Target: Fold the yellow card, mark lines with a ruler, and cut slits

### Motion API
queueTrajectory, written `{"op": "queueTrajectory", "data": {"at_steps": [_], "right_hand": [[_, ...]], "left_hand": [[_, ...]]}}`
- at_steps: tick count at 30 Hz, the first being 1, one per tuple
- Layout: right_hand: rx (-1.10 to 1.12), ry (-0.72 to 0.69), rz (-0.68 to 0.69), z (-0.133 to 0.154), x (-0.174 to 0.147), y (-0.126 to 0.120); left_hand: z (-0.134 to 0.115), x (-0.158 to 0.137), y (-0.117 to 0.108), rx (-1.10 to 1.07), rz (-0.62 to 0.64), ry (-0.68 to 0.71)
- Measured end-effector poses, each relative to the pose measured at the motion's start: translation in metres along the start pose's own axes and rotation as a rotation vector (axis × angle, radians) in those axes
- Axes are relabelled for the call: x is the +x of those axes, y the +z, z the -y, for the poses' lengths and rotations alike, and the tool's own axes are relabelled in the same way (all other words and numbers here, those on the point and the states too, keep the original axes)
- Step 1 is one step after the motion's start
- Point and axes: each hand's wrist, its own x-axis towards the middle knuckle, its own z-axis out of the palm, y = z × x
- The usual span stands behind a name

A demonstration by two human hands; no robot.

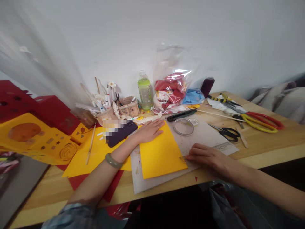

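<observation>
My left hand [151,129] lies flat with its fingers stretched out over the top edge of a yellow sheet of paper [160,156]. A pale green bangle [113,161] sits on that wrist. The fingers of my right hand [202,155] are curled together at the sheet's lower right edge. They close on what looks like a clear ruler [223,146]; one end shows past the fingertips on the yellow paper, the other beyond the knuckles. Under the sheet is a greyish-white board [190,143]. On it rest a round clear ring-shaped piece [183,127] and a black utility knife [181,115].
Black-handled scissors [230,133] and large red-and-yellow-handled scissors [262,121] lie at right. A dark phone [122,133] is left of my hand. Behind stand a bottle [145,92], a plastic bag of scraps [170,92] and pen baskets [128,106]. Cut-out yellow and red paper boxes [51,140] stand left.
</observation>
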Motion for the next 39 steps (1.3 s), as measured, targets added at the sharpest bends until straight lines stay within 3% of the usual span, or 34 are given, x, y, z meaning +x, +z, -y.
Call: {"op": "queueTrajectory", "data": {"at_steps": [8,16,23,28,34,39], "right_hand": [[-0.004,-0.013,-0.039,0.013,-0.020,0.005],[0.013,0.063,-0.094,0.023,-0.032,0.012],[0.076,0.004,-0.094,0.016,-0.036,0.000],[-0.242,0.227,-0.315,-0.003,0.000,-0.006],[-0.379,0.196,-0.192,-0.033,0.060,0.008],[-0.402,0.106,-0.130,-0.034,0.054,0.016]], "left_hand": [[-0.002,0.001,-0.002,0.015,0.004,-0.008],[-0.001,0.001,0.001,0.027,-0.016,0.000],[-0.001,0.002,0.001,0.040,-0.026,0.011],[-0.002,0.001,-0.001,0.036,-0.031,0.012],[-0.004,0.001,-0.002,0.041,-0.027,0.005],[-0.003,0.002,-0.001,0.033,-0.034,0.002]]}}
